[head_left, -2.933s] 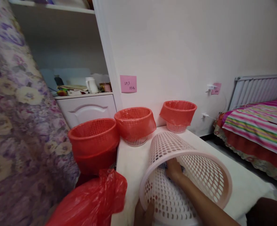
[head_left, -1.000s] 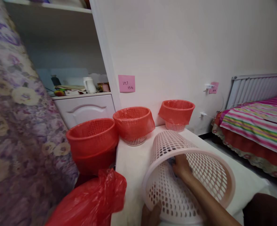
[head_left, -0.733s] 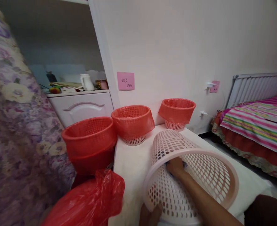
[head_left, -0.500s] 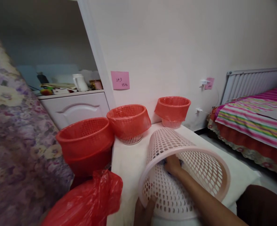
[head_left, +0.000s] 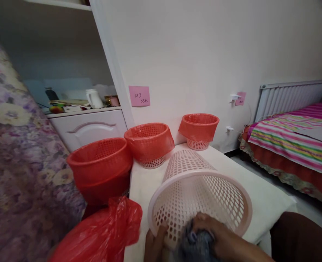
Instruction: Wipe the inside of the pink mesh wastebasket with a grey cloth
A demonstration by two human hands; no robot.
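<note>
On the white table, a pale basket lies on its side, mouth toward the camera. Right hand at the rim, fingers clamped on a grey cloth. Left hand grips the rim's outside. Red bag lies beside.
</note>
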